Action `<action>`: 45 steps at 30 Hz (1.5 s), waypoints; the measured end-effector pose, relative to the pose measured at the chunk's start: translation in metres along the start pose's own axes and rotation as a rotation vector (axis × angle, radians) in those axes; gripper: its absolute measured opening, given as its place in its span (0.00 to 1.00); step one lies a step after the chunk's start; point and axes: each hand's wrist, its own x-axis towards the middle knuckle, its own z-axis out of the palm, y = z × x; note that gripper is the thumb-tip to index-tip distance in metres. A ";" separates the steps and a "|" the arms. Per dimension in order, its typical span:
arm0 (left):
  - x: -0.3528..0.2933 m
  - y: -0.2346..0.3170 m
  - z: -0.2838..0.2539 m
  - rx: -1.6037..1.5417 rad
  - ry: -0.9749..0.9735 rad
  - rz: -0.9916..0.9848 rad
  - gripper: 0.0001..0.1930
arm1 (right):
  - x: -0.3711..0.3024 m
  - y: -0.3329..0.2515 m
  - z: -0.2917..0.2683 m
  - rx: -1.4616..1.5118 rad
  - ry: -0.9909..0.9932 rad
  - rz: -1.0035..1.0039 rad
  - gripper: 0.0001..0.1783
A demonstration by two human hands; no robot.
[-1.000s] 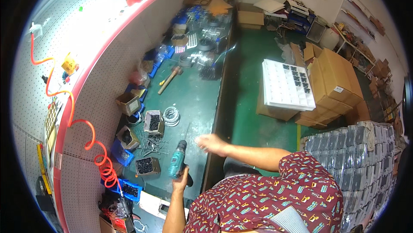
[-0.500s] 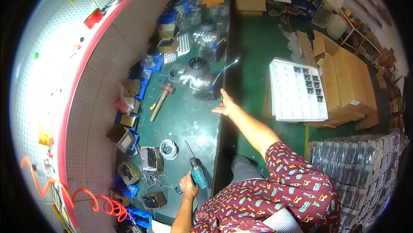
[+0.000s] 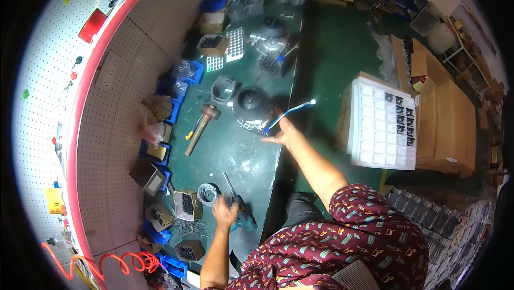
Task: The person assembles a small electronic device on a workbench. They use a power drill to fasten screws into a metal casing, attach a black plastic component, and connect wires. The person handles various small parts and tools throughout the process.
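Observation:
My right hand (image 3: 285, 134) is at the right side of a round motor unit (image 3: 250, 101) with a black top and silvery body. Its fingers go partly out of sight behind the unit, and the thumb lies along the front. A cable with blue and white wires (image 3: 292, 110) sticks out over the table edge from that unit. My left hand (image 3: 225, 214) is over the table with fingers apart, between a grey ring-shaped part (image 3: 208, 195) and a teal power drill (image 3: 245, 219). The drill lies on its side, its long bit pointing away from me.
A wooden-handled hammer (image 3: 202, 124) lies mid-table. Beyond are another grey ring (image 3: 223, 90) and a second motor unit (image 3: 273, 41). Blue bins (image 3: 174, 102) and screw boxes (image 3: 187, 206) line the left side. Right of the table stand a white compartment tray (image 3: 372, 124) and cartons (image 3: 444, 121).
My left hand has let go of the drill and moved toward the grey ring. My right hand has reached the motor unit, which has come nearer to me and turned. The view has shifted slightly.

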 end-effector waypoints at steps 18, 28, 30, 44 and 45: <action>0.063 0.219 -0.073 -0.609 0.197 0.567 0.31 | -0.008 0.097 -0.030 0.419 -0.395 -0.016 0.38; -0.095 0.055 -0.061 -0.864 0.135 0.215 0.31 | -0.064 0.167 -0.037 -0.315 -0.223 -0.004 0.35; -0.130 0.041 -0.058 -0.911 0.304 0.081 0.32 | -0.102 0.204 -0.014 -0.527 -0.278 -0.063 0.45; -0.436 -0.274 0.021 -0.939 1.069 -0.292 0.06 | -0.271 0.657 0.098 -1.301 -0.699 -0.405 0.62; -0.458 -0.286 0.018 -1.092 1.062 -0.339 0.05 | -0.290 0.682 0.106 -1.349 -0.745 -0.470 0.64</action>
